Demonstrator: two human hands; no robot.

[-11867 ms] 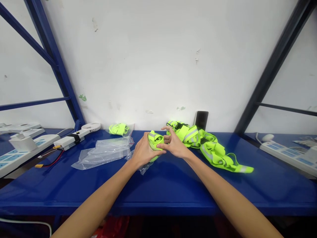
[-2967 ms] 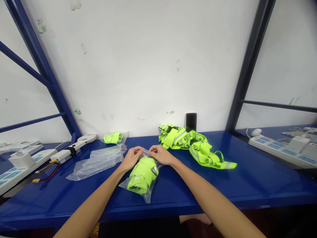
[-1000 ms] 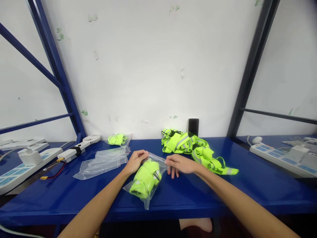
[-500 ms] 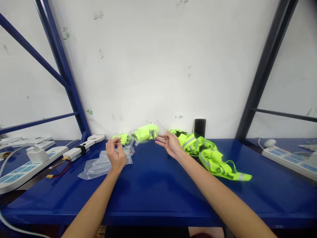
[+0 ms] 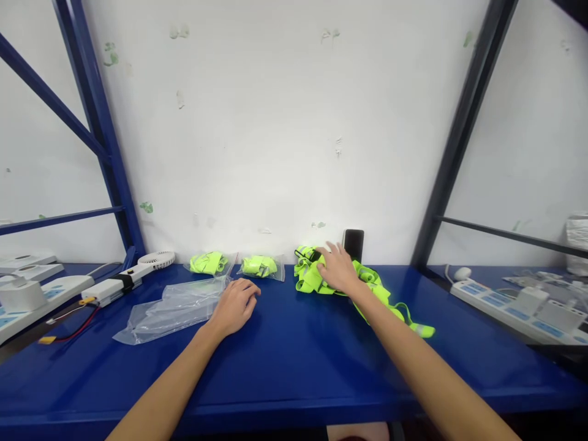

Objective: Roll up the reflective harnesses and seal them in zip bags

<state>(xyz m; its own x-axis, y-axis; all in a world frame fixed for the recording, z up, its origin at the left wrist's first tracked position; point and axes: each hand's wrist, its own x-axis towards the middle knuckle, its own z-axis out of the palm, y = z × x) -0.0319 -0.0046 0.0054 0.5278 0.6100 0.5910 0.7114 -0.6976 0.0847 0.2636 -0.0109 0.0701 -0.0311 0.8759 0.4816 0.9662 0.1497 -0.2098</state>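
My right hand point(image 5: 339, 268) lies with fingers spread on a heap of neon-yellow reflective straps point(image 5: 367, 288) at the back of the blue shelf point(image 5: 298, 355). My left hand point(image 5: 235, 304) rests on the shelf, fingers loosely curled and holding nothing, at the edge of a stack of empty clear bags point(image 5: 172, 306). Two sealed bags of folded yellow straps lie against the wall: one bagged strap point(image 5: 261, 266) just beyond my left hand, another bagged strap point(image 5: 209, 263) to its left.
A black phone point(image 5: 353, 244) leans against the wall behind the heap. A white handheld fan point(image 5: 131, 275) and a red wire point(image 5: 68, 324) lie at the left, with white power strips point(image 5: 27, 300) there. More power strips point(image 5: 519, 303) sit at the right. Blue frame posts point(image 5: 103, 135) flank the bay.
The bagged strap has left my hands and now lies against the wall beside the other bag. My right hand moved onto the strap heap; my left dropped to the shelf by the empty bags.
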